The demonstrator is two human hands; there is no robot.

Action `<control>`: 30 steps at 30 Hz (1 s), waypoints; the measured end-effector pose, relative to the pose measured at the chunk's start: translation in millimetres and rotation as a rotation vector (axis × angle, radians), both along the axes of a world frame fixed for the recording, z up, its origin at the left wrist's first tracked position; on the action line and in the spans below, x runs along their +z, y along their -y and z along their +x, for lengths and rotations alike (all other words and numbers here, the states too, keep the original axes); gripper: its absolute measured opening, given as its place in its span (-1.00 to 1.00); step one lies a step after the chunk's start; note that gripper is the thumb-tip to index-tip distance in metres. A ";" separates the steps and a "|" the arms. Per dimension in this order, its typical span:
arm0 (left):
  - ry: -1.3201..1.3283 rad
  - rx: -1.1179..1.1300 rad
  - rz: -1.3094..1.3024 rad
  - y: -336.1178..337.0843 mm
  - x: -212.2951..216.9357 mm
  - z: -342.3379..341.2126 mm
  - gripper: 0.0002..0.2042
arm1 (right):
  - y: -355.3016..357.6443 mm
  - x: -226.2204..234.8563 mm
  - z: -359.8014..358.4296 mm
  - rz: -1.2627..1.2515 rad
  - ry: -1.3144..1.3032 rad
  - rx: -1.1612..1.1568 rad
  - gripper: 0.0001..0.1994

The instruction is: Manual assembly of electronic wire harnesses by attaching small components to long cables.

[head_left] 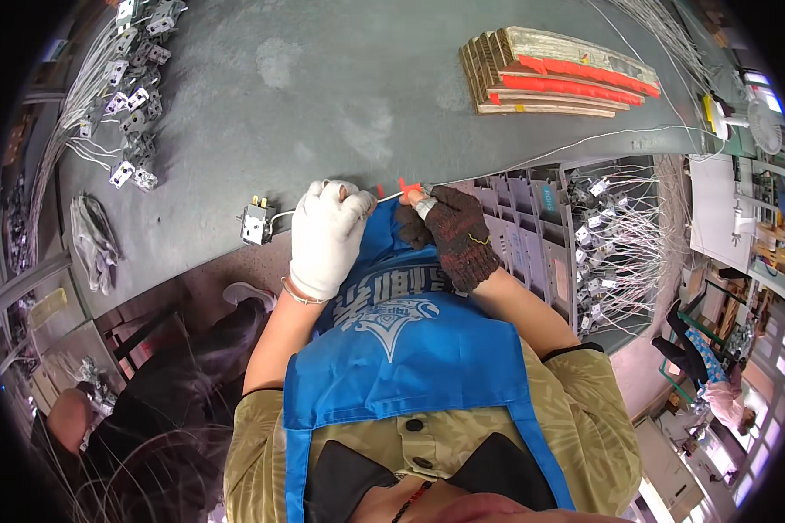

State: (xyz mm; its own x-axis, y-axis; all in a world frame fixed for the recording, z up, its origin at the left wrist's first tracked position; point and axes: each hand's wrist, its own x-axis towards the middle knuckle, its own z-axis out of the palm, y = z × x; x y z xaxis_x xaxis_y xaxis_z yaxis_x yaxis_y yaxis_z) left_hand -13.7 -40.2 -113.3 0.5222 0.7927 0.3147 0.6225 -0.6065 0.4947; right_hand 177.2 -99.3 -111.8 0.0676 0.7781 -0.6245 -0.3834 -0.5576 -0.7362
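My left hand (330,231), in a white glove, is closed on a white cable near the table's front edge. Just left of it, a small boxy metal electrical part (255,223) with upright brass-coloured prongs lies on the edge, joined to that cable. My right hand (449,231) wears a dark knitted glove with the thumb tip showing, wrapped in grey tape. Its fingers pinch the white cable (488,174) beside a red tape mark (407,187) at the edge. The cable runs on to the far right. My fingertips are partly hidden.
Wooden boards with red tape (567,74) lie at the back right. Similar parts with cables (135,105) are piled at the far left, near a grey glove (93,242). More wired parts (602,253) fill a rack at right. Another person's leg (201,357) is at lower left.
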 end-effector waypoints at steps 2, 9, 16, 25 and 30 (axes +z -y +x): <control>-0.002 -0.008 0.003 -0.2 -0.1 -0.2 -0.82 | -0.3 0.7 -1.5 -0.007 -0.002 -0.010 -0.70; -0.001 -0.010 0.017 -0.4 -1.7 0.0 -0.82 | 1.7 -1.6 -9.9 0.007 -0.014 -0.101 -0.72; -0.019 -0.001 0.019 0.6 -1.7 -0.3 -0.82 | 3.1 -17.4 -12.1 0.121 0.019 -0.102 -0.76; 0.006 -0.010 0.052 0.4 -5.1 -0.3 -0.81 | 12.8 -12.4 -7.2 0.082 -0.078 -0.006 -0.75; -0.001 -0.009 0.056 0.9 -5.6 -0.6 -0.81 | 6.5 -6.7 -13.6 0.069 0.022 -0.058 -0.73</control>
State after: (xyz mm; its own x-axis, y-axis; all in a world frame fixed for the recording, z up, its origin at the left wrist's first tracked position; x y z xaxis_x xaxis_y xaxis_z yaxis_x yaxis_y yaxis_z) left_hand -14.3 -41.1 -118.9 0.5294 0.7689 0.3585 0.6171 -0.6390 0.4592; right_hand 163.5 -105.8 -118.5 0.1270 0.8135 -0.5675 -0.3966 -0.4828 -0.7808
